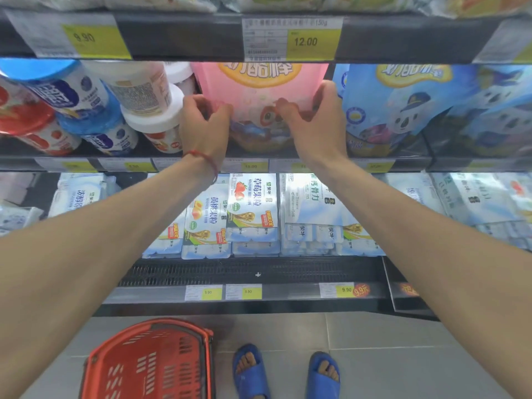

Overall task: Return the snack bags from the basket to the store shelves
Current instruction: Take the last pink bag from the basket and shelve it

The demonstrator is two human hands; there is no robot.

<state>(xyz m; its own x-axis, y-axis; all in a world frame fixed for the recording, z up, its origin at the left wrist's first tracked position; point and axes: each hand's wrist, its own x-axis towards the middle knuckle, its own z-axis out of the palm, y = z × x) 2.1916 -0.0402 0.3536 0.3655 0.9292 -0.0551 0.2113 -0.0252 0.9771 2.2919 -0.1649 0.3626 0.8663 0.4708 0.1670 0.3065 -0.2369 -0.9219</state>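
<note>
We list:
- A dark shelving unit [178,36] fills the upper three quarters of the frame, in three tiers.
- Yellow price labels [312,41] run along each front rail.
- A black slatted vent grille [244,272] sits at centre, under the lowest tier.
- Pale grey floor tiles [374,355] with thin joints span the bottom.
- White light glows beneath the shelf rails.

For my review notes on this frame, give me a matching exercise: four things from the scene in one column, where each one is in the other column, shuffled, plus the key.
Things
1. pink bag
2. red basket
3. blue bag
4. 12.00 price tag

Places
A. on the floor
B. on the upper shelf edge, above both hands
C. gripped by the left hand and the right hand
D. just right of the pink bag

Pairs: 1-C, 2-A, 3-D, 4-B
</note>
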